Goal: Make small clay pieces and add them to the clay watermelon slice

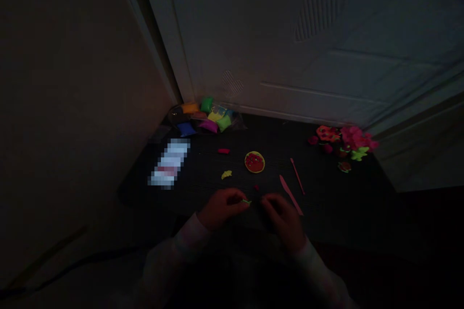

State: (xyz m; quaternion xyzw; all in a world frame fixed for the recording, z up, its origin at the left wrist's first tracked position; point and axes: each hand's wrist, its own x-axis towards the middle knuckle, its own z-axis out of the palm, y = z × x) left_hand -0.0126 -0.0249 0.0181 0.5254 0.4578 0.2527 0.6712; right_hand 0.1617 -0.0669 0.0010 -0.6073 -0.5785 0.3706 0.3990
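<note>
The scene is very dark. My left hand (223,207) is curled at the near edge of a dark table (326,203), pinching a tiny green piece of clay (247,201) at its fingertips. My right hand (282,215) is close beside it, fingers bent inward; whether it holds anything is hidden. Just beyond the hands lie a small yellow clay piece (226,174) and a round yellow disc topped with red clay (254,162). A small dark red bit (257,187) lies between the disc and my hands.
Two pink modelling tools (291,194) (297,175) lie right of the disc. A red clay strip (224,151) sits further back. Bags of coloured clay (205,117) are at the back left, finished clay flowers (344,142) at the back right, a white packet (170,163) at left. A door stands behind.
</note>
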